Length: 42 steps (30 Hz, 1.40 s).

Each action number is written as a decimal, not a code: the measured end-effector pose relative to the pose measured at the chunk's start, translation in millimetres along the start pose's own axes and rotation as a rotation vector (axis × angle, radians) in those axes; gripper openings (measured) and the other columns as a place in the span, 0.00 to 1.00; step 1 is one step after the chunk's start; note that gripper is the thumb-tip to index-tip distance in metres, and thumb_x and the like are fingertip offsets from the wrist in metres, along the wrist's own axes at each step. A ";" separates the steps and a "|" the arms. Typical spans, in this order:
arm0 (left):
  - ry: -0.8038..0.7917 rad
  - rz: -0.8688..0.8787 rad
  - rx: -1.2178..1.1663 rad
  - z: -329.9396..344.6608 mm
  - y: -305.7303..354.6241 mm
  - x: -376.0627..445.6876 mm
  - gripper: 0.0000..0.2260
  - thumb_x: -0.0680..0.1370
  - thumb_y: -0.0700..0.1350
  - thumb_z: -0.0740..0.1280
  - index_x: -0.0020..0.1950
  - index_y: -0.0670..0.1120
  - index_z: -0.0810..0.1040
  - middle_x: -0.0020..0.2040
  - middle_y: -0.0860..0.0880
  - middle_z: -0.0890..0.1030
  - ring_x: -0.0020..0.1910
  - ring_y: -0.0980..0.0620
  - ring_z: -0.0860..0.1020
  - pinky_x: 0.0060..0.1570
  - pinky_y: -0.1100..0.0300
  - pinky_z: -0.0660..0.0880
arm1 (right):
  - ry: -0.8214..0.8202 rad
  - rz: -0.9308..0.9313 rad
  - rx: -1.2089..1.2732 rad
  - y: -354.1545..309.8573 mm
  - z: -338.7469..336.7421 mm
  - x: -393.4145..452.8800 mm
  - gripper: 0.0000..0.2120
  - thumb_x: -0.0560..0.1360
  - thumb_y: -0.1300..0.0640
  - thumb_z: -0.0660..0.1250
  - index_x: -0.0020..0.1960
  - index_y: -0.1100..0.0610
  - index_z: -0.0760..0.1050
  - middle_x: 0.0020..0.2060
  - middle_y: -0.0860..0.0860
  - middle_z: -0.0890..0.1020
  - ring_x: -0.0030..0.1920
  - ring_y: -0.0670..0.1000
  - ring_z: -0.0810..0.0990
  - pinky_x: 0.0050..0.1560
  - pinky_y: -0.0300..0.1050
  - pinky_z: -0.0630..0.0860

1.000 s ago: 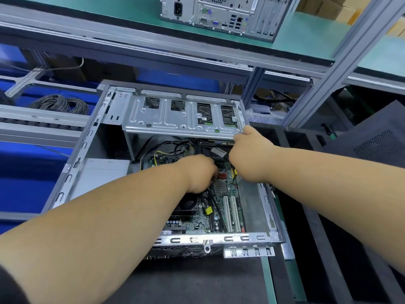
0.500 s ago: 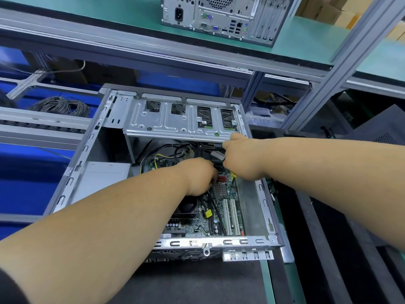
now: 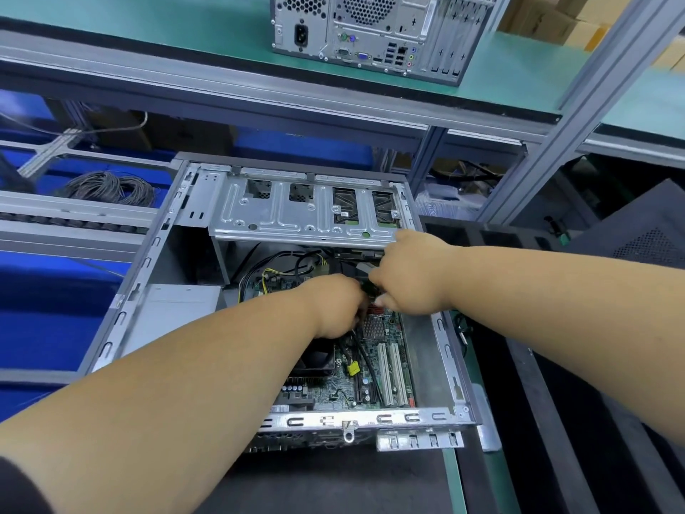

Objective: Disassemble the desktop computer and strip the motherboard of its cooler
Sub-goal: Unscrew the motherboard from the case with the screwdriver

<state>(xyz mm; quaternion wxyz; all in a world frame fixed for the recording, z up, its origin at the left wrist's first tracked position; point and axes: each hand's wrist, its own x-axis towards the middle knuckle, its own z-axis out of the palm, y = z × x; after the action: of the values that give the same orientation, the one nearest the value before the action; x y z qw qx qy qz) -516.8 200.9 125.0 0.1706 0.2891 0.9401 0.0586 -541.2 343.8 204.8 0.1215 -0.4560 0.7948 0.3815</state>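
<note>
Hands, left and right, touching, both clenched on black cables beneath drive cage's edge.

— What carries everything here?
— A dark, matte black work surface, with a green strip along its right side. The open grey metal desktop computer case lies flat on it, near the middle.
— And farther back?
— A raised green-topped shelf on an aluminium frame. A second, closed silver computer tower stands on it, rear panel facing near.

Green motherboard (yellow connector)
</note>
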 end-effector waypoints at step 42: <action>0.014 -0.038 -0.041 -2.0 4.0 0.1 0.12 0.77 0.43 0.63 0.56 0.50 0.81 0.59 0.47 0.77 0.55 0.46 0.76 0.47 0.58 0.72 | 0.325 0.149 0.243 1.4 24.7 -6.9 0.13 0.81 0.43 0.56 0.54 0.51 0.70 0.47 0.48 0.80 0.55 0.53 0.71 0.56 0.51 0.57</action>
<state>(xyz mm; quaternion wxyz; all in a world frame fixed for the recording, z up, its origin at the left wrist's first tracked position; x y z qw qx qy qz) -515.5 204.2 127.6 0.1708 0.2673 0.9453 0.0766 -542.4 366.3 192.5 0.0172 -0.4334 0.8756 0.2124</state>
